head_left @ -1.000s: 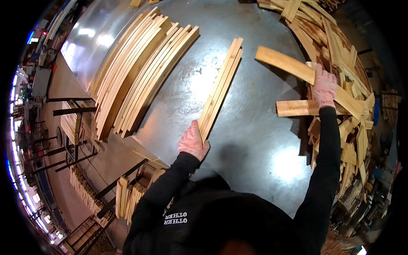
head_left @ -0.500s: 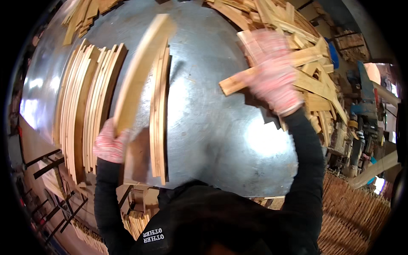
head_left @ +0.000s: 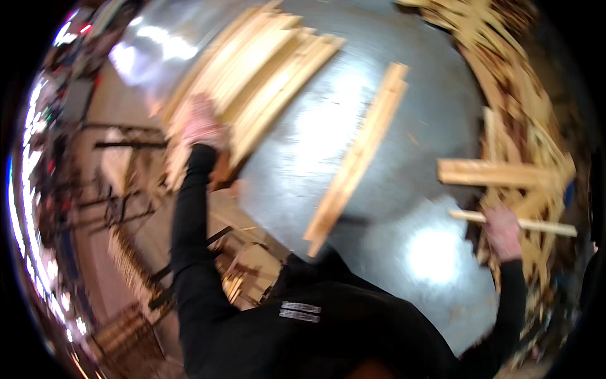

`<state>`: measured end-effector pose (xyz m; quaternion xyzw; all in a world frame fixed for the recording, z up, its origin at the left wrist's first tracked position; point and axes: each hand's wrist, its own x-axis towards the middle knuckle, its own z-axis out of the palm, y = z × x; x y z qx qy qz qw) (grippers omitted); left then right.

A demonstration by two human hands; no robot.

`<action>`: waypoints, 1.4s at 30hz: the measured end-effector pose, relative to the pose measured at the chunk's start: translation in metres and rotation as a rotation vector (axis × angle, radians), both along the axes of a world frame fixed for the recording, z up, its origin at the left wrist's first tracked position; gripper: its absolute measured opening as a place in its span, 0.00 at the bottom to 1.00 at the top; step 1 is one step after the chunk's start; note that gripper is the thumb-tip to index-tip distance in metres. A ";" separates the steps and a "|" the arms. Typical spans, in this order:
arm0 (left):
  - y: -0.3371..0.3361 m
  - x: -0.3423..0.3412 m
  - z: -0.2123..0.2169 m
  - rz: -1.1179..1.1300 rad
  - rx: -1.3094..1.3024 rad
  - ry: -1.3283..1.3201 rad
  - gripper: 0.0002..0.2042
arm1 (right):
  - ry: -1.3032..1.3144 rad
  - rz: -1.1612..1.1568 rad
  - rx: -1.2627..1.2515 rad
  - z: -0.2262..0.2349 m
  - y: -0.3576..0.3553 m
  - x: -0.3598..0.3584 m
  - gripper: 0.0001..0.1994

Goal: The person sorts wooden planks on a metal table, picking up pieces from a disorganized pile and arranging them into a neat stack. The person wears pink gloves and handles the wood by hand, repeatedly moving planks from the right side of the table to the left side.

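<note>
My left hand (head_left: 203,123), in a pink-and-white knit glove, lies against the near end of a row of pale wooden slats (head_left: 265,76) at the far left. Its fingers are smeared by motion, and whether they grip a slat is unclear. On the right, my gloved right hand (head_left: 504,235) is closed around a narrow wooden slat (head_left: 548,226) lying crosswise. That slat is over the edge of a heap of loose wood pieces (head_left: 527,95). Just beyond it, a thicker board (head_left: 492,172) juts from the heap over the table.
A small group of slats (head_left: 356,158) lies slanted on the shiny metal table (head_left: 423,132) between my hands. Below the table's left edge are dark metal frames (head_left: 129,145) and a carton (head_left: 259,268). Bundled thin wood (head_left: 132,259) stands at lower left.
The view has swung round. My left hand has gone from holding a raised board to the row of slats. My right hand has shifted nearer and now grips a narrow slat.
</note>
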<state>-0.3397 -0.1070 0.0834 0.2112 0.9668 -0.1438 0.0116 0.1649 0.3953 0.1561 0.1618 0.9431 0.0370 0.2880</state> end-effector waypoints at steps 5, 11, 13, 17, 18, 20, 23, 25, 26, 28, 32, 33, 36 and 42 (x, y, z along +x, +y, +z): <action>0.084 0.129 0.016 -0.325 0.943 -0.170 0.45 | 0.394 0.358 -0.248 0.011 -0.074 -0.063 0.03; 0.221 0.262 0.055 -0.500 0.467 -1.571 0.31 | 0.704 0.488 -0.297 0.039 -0.128 -0.134 0.13; 0.212 0.254 -0.004 -0.338 0.835 -1.715 0.23 | 1.061 0.402 -0.258 0.009 -0.089 -0.142 0.20; 0.183 0.232 -0.021 0.180 1.134 -2.230 0.36 | 1.050 -0.446 0.211 -0.059 0.014 -0.088 0.37; 0.182 0.227 -0.022 0.143 1.158 -2.295 0.46 | 1.114 -0.644 0.159 -0.102 0.046 -0.074 0.45; 0.176 0.220 -0.001 0.209 1.230 -2.157 0.47 | 0.870 -1.048 0.185 -0.130 0.064 -0.086 0.55; 0.155 0.207 0.016 0.197 1.217 -1.941 0.36 | 0.831 -1.136 -0.042 -0.117 0.072 -0.110 0.60; 0.137 0.190 0.023 -0.018 1.012 -1.257 0.25 | 1.024 -1.082 -0.256 -0.116 0.073 -0.117 0.52; 0.130 0.186 0.031 -0.036 1.100 -1.144 0.21 | 1.251 -0.900 -0.493 -0.140 0.095 -0.104 0.42; 0.088 0.143 0.007 -0.087 0.827 -0.673 0.18 | 1.315 -1.243 -0.999 -0.133 0.065 -0.117 0.30; 0.018 0.092 0.041 0.025 0.404 -0.267 0.20 | 1.392 -1.109 -0.984 -0.134 0.039 -0.107 0.28; -0.007 0.083 0.033 -0.008 0.397 -0.171 0.19 | 1.380 -1.069 -0.920 -0.136 0.026 -0.105 0.28; -0.060 0.052 0.001 -0.043 0.359 0.007 0.24 | 1.298 -1.227 -1.099 -0.139 -0.023 -0.096 0.25; 0.036 0.156 -0.006 -0.246 0.824 0.117 0.44 | 0.915 -0.925 -0.666 -0.183 -0.151 -0.076 0.15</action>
